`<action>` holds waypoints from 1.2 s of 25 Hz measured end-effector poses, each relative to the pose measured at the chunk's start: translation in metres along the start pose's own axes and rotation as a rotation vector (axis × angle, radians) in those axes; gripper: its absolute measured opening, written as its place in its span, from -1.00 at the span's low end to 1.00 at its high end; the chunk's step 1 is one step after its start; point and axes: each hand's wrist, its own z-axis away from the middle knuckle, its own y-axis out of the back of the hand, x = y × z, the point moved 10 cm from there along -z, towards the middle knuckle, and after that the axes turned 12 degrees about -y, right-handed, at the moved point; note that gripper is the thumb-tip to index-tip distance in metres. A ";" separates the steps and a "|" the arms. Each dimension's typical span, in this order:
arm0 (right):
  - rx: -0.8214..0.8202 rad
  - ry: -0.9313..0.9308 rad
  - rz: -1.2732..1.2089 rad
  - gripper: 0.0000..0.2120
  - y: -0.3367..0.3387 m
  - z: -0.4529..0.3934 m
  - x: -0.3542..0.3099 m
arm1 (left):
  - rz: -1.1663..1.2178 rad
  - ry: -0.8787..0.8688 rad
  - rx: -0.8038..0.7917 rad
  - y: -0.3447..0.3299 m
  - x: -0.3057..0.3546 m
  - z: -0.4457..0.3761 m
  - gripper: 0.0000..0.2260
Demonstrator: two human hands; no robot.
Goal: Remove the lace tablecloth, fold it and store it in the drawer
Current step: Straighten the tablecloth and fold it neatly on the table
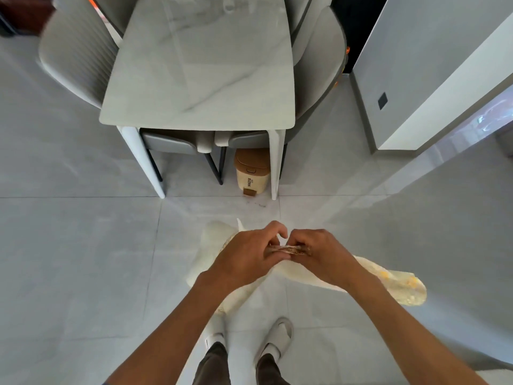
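— Holding the lace tablecloth (pixel 288 269) up in front of the body, are they? Where does it sit now?

— Off the surface (pixel 200 79), which shows bare marble. The cloth hangs in the air above the floor (pixel 69 259). The left hand (pixel 247 255) and right hand (pixel 323 252) meet at its gathered edge, fingers curled and pinching the brownish lace border between them.

— How will it handle?

— Light and limp, I judge. It droops in soft folds to both sides, one end trailing out to the right, so it keeps no shape of its own. Lace can snag or stretch, so tugging hard seems unwise.

— Best place to grip?

— Along the edge or at the corners, hands drawn apart, so the cloth hangs flat before folding. No drawer is visible.
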 end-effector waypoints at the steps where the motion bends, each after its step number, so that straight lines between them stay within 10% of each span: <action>1: -0.017 -0.008 -0.038 -0.87 0.002 0.000 0.003 | -0.010 0.046 -0.077 -0.001 -0.015 0.007 -0.66; 5: -0.086 -0.107 -0.232 -0.86 0.024 -0.003 0.014 | -0.117 0.131 -0.310 -0.001 -0.069 0.042 -0.73; 12: -0.182 -0.230 -0.102 -0.80 0.049 -0.008 0.050 | 0.504 0.295 0.295 0.065 -0.089 0.052 -0.88; 19: -0.189 -0.071 0.117 -0.56 0.007 -0.006 -0.001 | 0.287 0.227 0.108 0.066 -0.044 0.021 -0.92; 24: 0.118 0.046 -0.181 -0.80 0.002 -0.023 -0.041 | 0.165 0.165 0.109 0.074 -0.025 0.008 -0.95; 30: -0.035 0.033 -0.343 -0.90 -0.028 -0.034 -0.054 | 0.183 0.188 0.054 0.083 -0.034 0.030 -0.92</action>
